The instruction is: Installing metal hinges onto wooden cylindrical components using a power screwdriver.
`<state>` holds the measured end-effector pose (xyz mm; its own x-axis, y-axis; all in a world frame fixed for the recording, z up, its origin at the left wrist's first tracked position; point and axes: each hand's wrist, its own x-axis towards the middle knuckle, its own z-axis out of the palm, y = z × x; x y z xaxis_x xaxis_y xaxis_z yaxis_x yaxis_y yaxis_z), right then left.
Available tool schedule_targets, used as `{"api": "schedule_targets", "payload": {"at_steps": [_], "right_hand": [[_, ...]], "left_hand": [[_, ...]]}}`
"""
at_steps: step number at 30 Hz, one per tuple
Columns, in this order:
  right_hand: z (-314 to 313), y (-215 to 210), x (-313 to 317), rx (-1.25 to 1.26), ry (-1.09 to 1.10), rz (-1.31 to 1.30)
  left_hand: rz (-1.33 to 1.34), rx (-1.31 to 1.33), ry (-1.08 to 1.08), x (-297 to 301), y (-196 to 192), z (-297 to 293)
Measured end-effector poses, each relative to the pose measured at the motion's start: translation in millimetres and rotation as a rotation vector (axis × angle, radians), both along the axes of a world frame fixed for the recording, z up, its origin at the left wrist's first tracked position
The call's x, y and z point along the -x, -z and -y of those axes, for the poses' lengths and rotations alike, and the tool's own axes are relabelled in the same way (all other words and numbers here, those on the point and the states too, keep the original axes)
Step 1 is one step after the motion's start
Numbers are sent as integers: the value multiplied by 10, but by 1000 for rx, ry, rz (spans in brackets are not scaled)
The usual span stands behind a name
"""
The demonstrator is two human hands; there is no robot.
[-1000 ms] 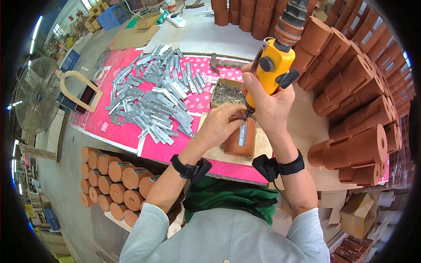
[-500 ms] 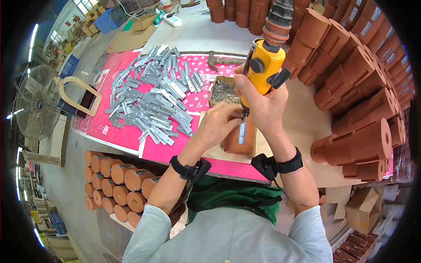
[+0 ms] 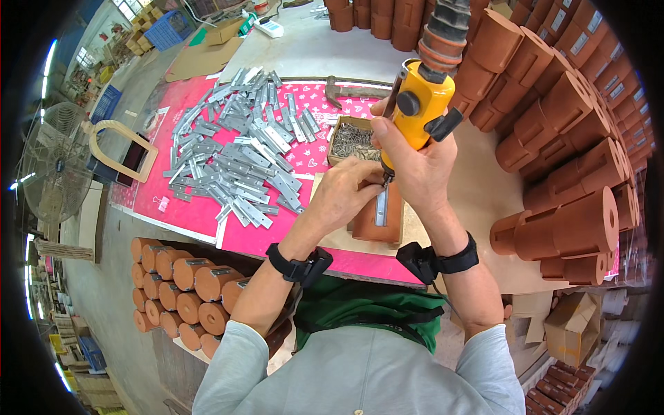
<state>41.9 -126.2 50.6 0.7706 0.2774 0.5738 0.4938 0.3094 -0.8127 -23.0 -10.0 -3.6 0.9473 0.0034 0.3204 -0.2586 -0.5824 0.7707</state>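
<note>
A yellow power screwdriver [image 3: 430,97] is gripped in my right hand [image 3: 423,169], its bit pointing down at a reddish-brown cylinder [image 3: 393,225] lying on the bench. Along the top of this cylinder runs a narrow silver metal plate [image 3: 381,207]. My left hand [image 3: 344,190] reaches in from the left with thumb and forefinger pinched together right at the bit, over the plate's far end. Whatever those fingertips hold is too small to make out. Just beyond stands an open cardboard box of screws [image 3: 354,142].
Many loose metal plates [image 3: 256,155] are heaped on the pink cover to the left. A hammer [image 3: 354,92] lies behind the screw box. Finished-looking cylinders [image 3: 188,308] are stacked at lower left; more brown cylinders [image 3: 553,228] crowd the right. A fan [image 3: 55,162] stands far left.
The view has shifted very slightly. Both hands, the screwdriver and the cylinder keep practically the same positions.
</note>
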Motion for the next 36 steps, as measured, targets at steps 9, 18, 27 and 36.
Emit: {"api": "schedule_targets", "payload": {"at_steps": [9,18,27,36], "right_hand": [[18,29,16,23,-32,0],[21,24,57,4,-87,-112],[40,27,45,28,-60,-116],[66,88,35,65,-16,-77]], "left_hand": [[-217,80,151,60,51,-48],[-210,168,157,58,263,-71],[-227,137,132,56,239,-58],[-224,138,134,66,226,-62]]}}
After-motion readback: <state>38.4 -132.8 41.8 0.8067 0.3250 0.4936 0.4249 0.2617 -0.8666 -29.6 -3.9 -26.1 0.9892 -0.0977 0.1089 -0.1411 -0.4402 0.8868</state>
